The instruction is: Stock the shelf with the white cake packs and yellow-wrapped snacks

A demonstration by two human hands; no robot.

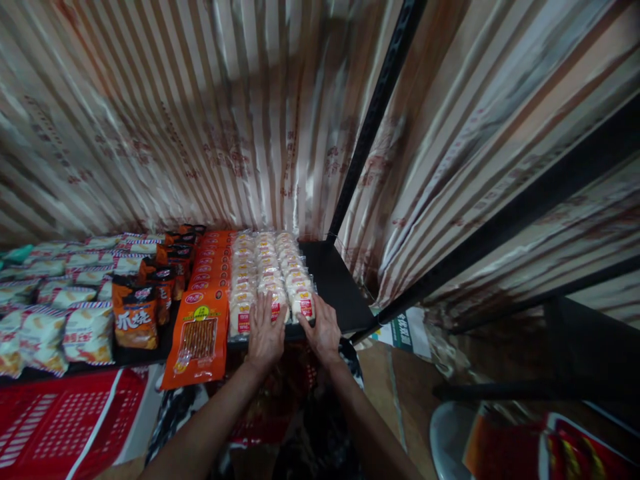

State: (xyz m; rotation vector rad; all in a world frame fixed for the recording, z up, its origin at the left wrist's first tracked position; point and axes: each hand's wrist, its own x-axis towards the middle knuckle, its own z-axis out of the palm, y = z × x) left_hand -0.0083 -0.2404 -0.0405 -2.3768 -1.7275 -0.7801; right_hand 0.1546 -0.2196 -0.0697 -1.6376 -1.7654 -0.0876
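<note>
Three rows of clear-wrapped white snack packets (pixel 273 257) with red and yellow labels run from the front to the back of a black shelf (pixel 330 273). My left hand (pixel 267 330) lies over the front of the left and middle rows, its fingers stretched out on the wrappers. At the front right corner of the right row, my right hand (pixel 323 330) touches the end packet (pixel 302 303), thumb apart from the fingers. Neither hand is lifting anything. Directly left of the rows lie overlapping orange snack bags (pixel 203 327), the front one jutting past the shelf edge.
Orange-and-black bags (pixel 135 317) and several white snack bags (pixel 89 333) fill the shelf's left side. A red basket (pixel 55 413) is below left. Black metal posts (pixel 370 127) rise at the shelf's right end, before a striped plastic sheet (pixel 225 120). Lower right stands a pale tub (pixel 450 437).
</note>
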